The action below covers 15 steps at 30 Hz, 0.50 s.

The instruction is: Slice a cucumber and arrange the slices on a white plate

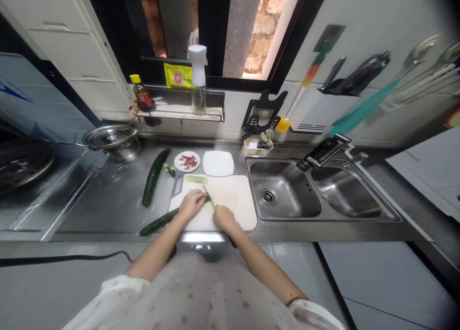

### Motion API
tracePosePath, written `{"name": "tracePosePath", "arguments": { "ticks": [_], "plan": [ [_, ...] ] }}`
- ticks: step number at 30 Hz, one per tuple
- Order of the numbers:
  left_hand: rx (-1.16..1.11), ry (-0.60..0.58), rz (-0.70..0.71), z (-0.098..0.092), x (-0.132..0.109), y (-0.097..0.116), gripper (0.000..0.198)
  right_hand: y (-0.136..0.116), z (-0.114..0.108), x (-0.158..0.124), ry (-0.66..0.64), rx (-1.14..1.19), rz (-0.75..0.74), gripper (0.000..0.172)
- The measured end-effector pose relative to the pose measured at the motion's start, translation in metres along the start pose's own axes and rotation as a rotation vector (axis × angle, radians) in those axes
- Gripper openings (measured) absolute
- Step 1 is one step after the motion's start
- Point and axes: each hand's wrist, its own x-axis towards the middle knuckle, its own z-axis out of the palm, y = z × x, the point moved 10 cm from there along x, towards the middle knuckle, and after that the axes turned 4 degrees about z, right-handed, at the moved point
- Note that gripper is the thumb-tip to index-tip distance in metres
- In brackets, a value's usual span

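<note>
On the white cutting board (237, 196) my right hand (224, 218) is closed round the handle of a knife (209, 196), its blade pointing away to the upper left. My left hand (193, 204) is closed on a cucumber (160, 223), whose long end sticks out to the left past the board's edge. The cucumber's cut end is by the blade, mostly hidden by my fingers. Several overlapping cucumber slices (196, 179) lie in a row at the board's far left. Left of the board rests another whole cucumber (156, 177).
Behind the board are a small plate (194, 166) of chopped red pieces and a white square plate (218, 163). Cucumber scraps (169, 170) lie beside them. A double sink (283, 188) is at the right, a lidded steel pot (115, 141) at the back left.
</note>
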Motion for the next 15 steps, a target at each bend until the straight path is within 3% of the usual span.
{"name": "tracePosePath", "arguments": {
  "ticks": [15],
  "plan": [
    [0.009, 0.003, -0.019, -0.001, 0.001, 0.001, 0.022, 0.009, 0.004, -0.011, -0.001, -0.008, 0.02, 0.032]
  ]
}}
